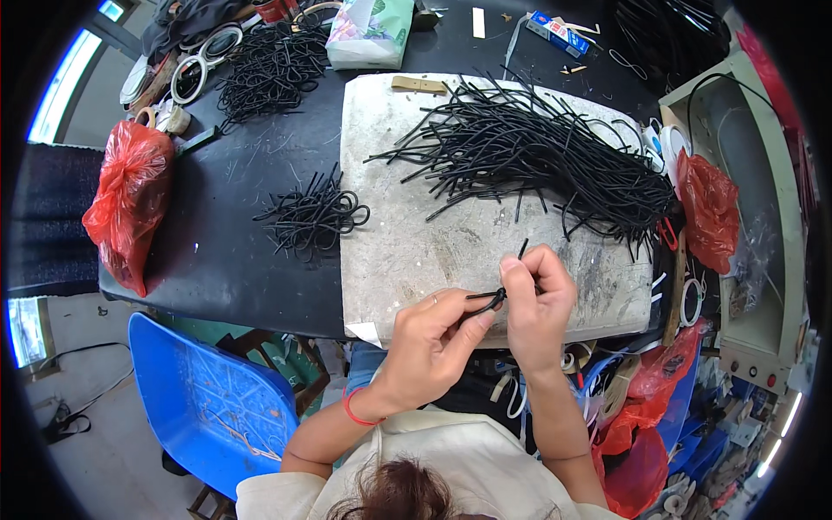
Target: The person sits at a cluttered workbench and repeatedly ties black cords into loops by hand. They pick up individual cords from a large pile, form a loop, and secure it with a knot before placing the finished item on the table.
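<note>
Both hands meet over the near edge of a worn pale board [390, 251]. Between them is a short black cord [494, 303], bent where the hands come together. My left hand [438, 342] pinches it between thumb and fingers. My right hand [537, 299] has its thumb and forefinger closed on the same cord, one end of which sticks up above the fingertips. Beyond the hands a large bundle of straight black cords [537, 165] lies across the board. Left of the board sits a small heap of looped black cords [316, 215].
A bigger pile of looped cords [269, 74] lies at the far left, near a red plastic bag [134, 199]. At the back stand a tissue pack [371, 35] and a small blue box [557, 33]. A blue plastic chair [204, 381] is left of me; a grey metal cabinet [763, 303] stands right.
</note>
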{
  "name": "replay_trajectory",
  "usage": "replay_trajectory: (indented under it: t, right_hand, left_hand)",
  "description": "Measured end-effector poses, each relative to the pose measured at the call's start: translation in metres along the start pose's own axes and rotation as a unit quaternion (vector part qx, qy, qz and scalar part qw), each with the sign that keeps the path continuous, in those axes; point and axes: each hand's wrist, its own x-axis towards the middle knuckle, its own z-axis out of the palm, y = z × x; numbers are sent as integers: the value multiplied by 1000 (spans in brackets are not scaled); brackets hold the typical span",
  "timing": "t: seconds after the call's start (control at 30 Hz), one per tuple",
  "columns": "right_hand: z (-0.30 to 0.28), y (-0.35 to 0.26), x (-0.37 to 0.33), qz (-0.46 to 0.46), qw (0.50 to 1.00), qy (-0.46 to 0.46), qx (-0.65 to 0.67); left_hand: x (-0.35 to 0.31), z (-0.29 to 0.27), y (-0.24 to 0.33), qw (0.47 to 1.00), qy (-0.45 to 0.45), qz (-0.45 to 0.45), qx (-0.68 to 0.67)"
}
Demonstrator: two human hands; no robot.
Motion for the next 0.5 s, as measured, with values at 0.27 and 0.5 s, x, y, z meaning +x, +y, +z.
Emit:
replay_trajectory:
  t: [0.27, 0.5]
  right_hand:
    - [-4, -14, 5, 146, 980, -77, 113]
    - [-7, -15, -6, 93, 981, -135, 104]
  left_hand:
    - [10, -14, 1, 988, 14, -100, -118]
    - [13, -12, 5, 986, 41, -68, -146]
